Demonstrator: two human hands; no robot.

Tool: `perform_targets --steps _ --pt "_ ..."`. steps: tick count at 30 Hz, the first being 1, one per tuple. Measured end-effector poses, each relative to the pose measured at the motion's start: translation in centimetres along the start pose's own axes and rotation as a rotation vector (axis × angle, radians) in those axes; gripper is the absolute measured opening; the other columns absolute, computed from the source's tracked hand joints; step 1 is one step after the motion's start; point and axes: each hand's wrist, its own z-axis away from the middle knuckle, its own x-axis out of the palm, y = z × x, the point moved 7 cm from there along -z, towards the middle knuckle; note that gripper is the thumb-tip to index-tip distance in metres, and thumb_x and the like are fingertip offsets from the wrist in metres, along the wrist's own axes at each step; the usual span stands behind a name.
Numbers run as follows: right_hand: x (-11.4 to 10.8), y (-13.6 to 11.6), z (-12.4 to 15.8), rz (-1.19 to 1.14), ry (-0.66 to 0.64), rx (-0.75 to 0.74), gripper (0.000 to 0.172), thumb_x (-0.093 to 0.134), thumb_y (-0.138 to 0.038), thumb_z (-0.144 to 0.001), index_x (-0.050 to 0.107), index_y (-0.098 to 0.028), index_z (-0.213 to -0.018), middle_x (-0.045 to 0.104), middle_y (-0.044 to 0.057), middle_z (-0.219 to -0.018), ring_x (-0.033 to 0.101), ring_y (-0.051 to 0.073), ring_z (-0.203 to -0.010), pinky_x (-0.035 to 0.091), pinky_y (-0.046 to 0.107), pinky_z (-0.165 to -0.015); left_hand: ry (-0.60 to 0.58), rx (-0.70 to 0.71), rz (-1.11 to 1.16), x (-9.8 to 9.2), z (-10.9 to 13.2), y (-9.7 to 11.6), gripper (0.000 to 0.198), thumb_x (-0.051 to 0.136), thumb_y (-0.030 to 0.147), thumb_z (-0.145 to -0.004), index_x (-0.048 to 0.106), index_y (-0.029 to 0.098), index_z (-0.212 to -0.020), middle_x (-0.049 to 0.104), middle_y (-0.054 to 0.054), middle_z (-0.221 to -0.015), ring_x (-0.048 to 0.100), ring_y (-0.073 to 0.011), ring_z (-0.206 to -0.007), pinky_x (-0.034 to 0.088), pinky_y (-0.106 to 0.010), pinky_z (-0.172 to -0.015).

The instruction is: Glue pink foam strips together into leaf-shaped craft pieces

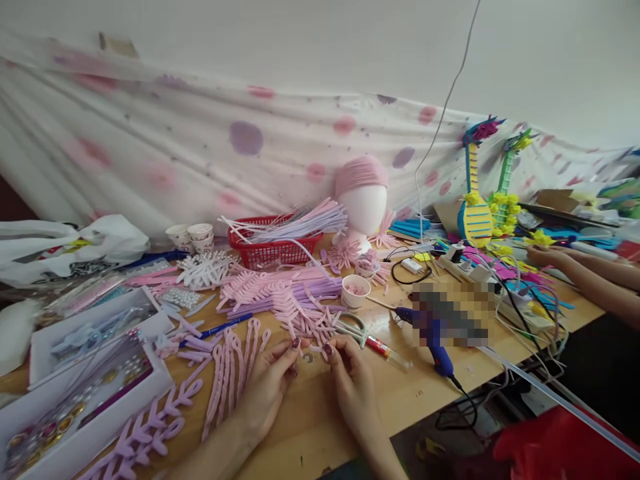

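My left hand (277, 377) and my right hand (351, 377) are close together over the front of the table. Each pinches, between thumb and forefinger, one end of a short pink pipe cleaner (314, 347). Just beyond them lie a heap of pink pipe cleaner pieces (295, 307) and a pair of scissors (356, 325), partly covered. Twisted pink pipe cleaner strips (227, 367) lie beside my left hand. Lilac leaf-shaped sprigs (150, 427) rest nearer the front left. To the right of my right hand is a red-labelled tube (380, 348).
A blue glue gun (434, 343) with a cord lies at right. Behind stand a red basket (275, 250) of pipe cleaners, a white foam head (365, 207) and a paper cup (355, 291). White boxes (165, 383) hold beads at left. Another person's hands (555, 257) work at far right.
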Motion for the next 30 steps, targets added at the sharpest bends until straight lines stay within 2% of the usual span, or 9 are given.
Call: perform_targets --steps 8,13,19,22,25,30 --pt "-0.6 0.1 0.0 -0.019 0.011 0.032 0.022 0.052 -0.038 -0.091 0.06 -0.02 -0.08 0.058 0.002 -0.077 0.052 0.017 -0.072 0.041 0.027 -0.067 -0.05 0.003 -0.01 0.0 0.0 0.0 0.025 0.081 0.032 -0.061 0.078 0.015 -0.079 0.067 -0.004 -0.075 0.052 -0.0126 -0.067 0.04 -0.024 -0.064" --pt "-0.5 0.2 0.1 -0.009 -0.017 0.041 0.022 0.054 -0.038 -0.09 0.062 -0.019 -0.081 0.059 0.003 -0.078 0.054 0.019 -0.076 0.041 0.027 -0.069 -0.074 -0.017 -0.01 0.0 -0.1 -0.1 0.022 0.082 0.031 -0.06 0.078 0.016 -0.076 0.072 -0.007 -0.086 0.056 -0.0141 -0.074 0.041 -0.024 -0.067" --pt "-0.7 -0.2 0.0 -0.027 0.006 0.06 0.026 0.054 -0.04 -0.09 0.06 -0.019 -0.076 0.056 0.002 -0.073 0.051 0.017 -0.071 0.041 0.027 -0.066 -0.086 0.001 -0.048 0.0 -0.2 -0.1 0.022 0.082 0.03 -0.061 0.079 0.015 -0.077 0.073 -0.007 -0.083 0.054 -0.0132 -0.069 0.042 -0.025 -0.068" --pt "-0.3 0.2 0.0 -0.126 -0.017 0.138 0.027 0.056 -0.044 -0.088 0.059 -0.019 -0.078 0.055 0.0 -0.068 0.051 0.016 -0.064 0.043 0.026 -0.061 -0.108 0.005 -0.046 0.3 -0.1 0.1 0.023 0.082 0.03 -0.061 0.079 0.015 -0.077 0.073 -0.008 -0.085 0.054 -0.0134 -0.07 0.042 -0.025 -0.07" --pt "0.8 0.6 0.4 -0.25 -0.1 0.222 0.024 0.06 -0.043 -0.085 0.062 -0.02 -0.089 0.061 0.002 -0.073 0.054 0.015 -0.062 0.044 0.026 -0.055 -0.13 0.007 -0.01 0.5 0.0 0.1 0.023 0.083 0.03 -0.061 0.079 0.015 -0.078 0.072 -0.007 -0.085 0.055 -0.0132 -0.072 0.043 -0.025 -0.071" --pt "1.2 0.0 0.7 -0.268 -0.108 0.147 0.014 0.066 -0.029 -0.081 0.065 -0.022 -0.093 0.069 0.005 -0.093 0.064 0.019 -0.085 0.051 0.03 -0.074 -0.13 -0.042 0.078 0.7 0.1 -0.1 0.022 0.083 0.027 -0.06 0.079 0.014 -0.077 0.071 -0.006 -0.08 0.056 -0.0126 -0.071 0.044 -0.024 -0.071"
